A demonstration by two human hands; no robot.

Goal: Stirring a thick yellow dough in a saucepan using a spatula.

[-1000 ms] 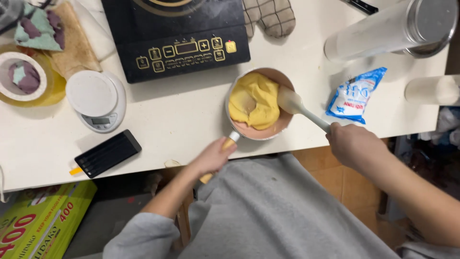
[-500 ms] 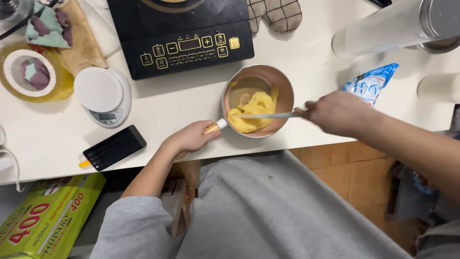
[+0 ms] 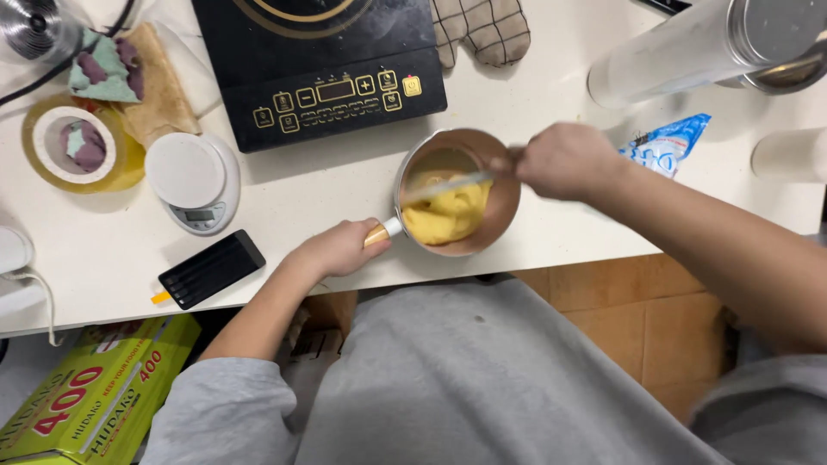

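The right hand (image 3: 564, 159) has swung its spatula (image 3: 444, 188) deeper into the saucepan (image 3: 500, 215), so the left hand (image 3: 340, 248), clamped on the handle (image 3: 379, 232), must brace while yellow dough (image 3: 444, 220) gets folded.

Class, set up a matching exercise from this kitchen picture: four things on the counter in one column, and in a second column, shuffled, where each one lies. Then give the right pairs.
Things:
1. small saucepan
2. kitchen scale
3. oven mitt
4. blue packet

Places:
A. right of the black induction cooker, at the top edge
B. just beyond the right hand, on the white counter
C. handle held by the left hand, yellow dough inside
D. between the tape roll and the cooker

Pairs: 1-C, 2-D, 3-A, 4-B
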